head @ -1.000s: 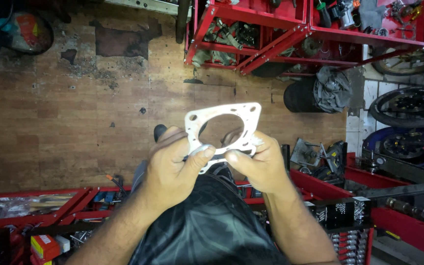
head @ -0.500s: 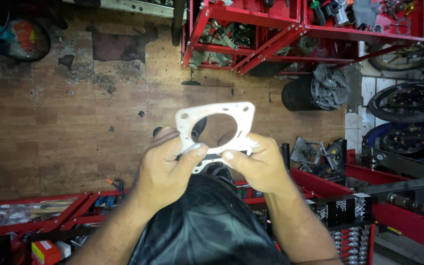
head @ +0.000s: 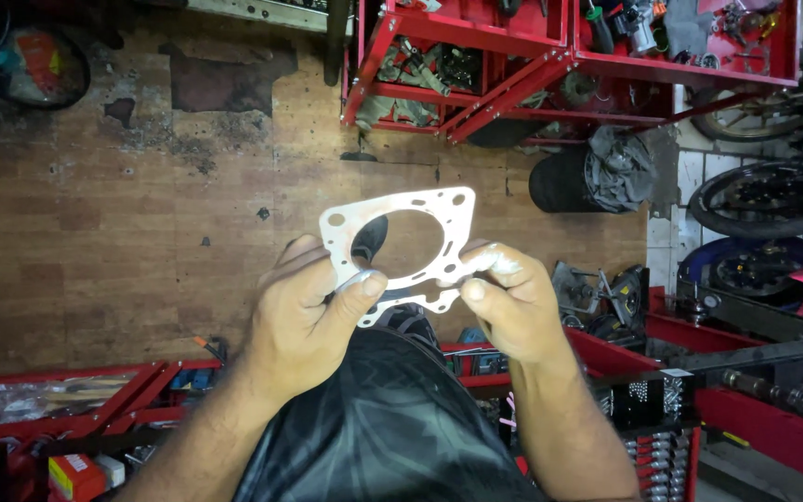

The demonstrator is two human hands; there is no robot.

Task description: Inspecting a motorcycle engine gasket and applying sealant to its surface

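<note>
I hold a flat, pale metal gasket (head: 439, 218) with one large round opening and several small holes up in front of me. My left hand (head: 304, 311) pinches its lower left edge between thumb and fingers. My right hand (head: 513, 302) pinches its lower right edge, the fingertips smeared with something pale. The gasket is tilted slightly, with the wooden floor (head: 141, 223) showing through the opening. My knee in dark glossy trousers (head: 374, 428) is just beneath both hands.
A red metal rack (head: 550, 56) with parts and rags stands at the top. A dark engine cylinder (head: 592, 177) lies on the floor to the right, near motorcycle wheels (head: 764, 200). Red tool trays (head: 67, 409) with small parts sit at bottom left and bottom right.
Both hands and the gasket have stayed together, drifting slightly left and down in the view as my head moved. My grip is unchanged.
</note>
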